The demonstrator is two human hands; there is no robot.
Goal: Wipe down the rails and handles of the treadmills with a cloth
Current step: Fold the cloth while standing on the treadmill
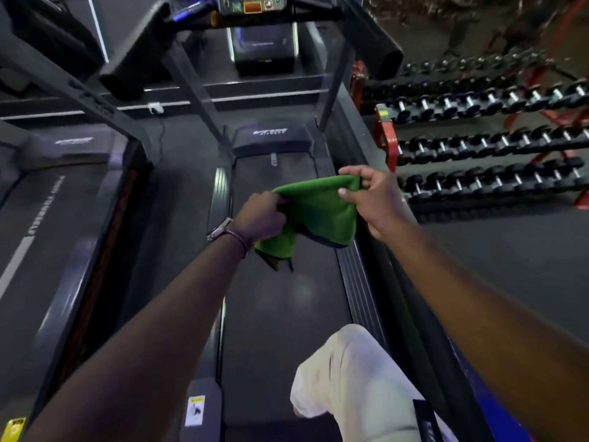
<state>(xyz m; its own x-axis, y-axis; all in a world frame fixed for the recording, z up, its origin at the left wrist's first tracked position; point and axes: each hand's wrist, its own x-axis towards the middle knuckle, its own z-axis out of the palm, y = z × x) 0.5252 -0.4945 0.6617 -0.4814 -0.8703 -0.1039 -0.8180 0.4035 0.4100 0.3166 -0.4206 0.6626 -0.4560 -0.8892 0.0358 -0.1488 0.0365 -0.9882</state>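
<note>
Fingers (345,191) of right hand (371,199) and left hand (261,215) pinch opposite edges of soft green fleecy cloth (318,208), folded, sagging above dark matte treadmill belt (280,314).

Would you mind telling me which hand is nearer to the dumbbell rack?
The right hand. It pinches the green cloth's corner on the side toward the dumbbell rack. The left hand grips the cloth's opposite end, over the treadmill belt.

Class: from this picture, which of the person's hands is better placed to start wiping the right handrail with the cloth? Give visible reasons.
Probably the right hand: it pinches the green cloth at its corner and sits beneath the right handrail. The left hand grips the opposite edge, farther away.
</note>
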